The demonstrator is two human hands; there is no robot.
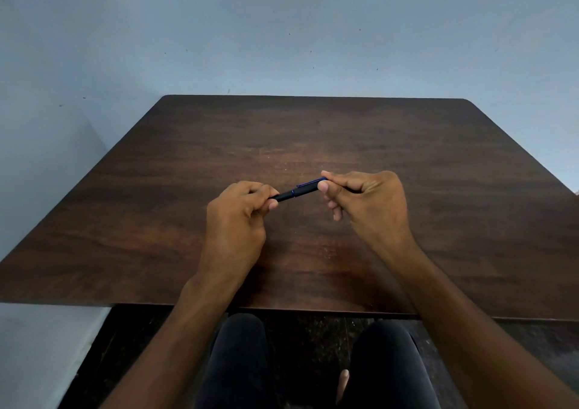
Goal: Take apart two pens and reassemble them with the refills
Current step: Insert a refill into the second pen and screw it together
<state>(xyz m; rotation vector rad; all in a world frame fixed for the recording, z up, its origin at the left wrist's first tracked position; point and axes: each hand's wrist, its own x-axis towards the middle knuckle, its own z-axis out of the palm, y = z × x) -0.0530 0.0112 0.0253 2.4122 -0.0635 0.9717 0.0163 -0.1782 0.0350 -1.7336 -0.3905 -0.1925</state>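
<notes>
A black pen with a blue clip (296, 192) hangs slanted just above the middle of the dark wooden table (407, 164), held at both ends. My left hand (238, 217) pinches its lower left end between thumb and fingers. My right hand (366, 198) grips the upper right end, at the clip, with thumb and forefinger. Both ends of the pen are hidden inside my fingers. I see only this one pen; no second pen or loose refill shows.
The table stands against a pale blue-grey wall (282, 32), with its near edge above my knees in dark trousers (238, 361). A dark floor shows under the table, and a pale ledge (37, 346) sits at the lower left.
</notes>
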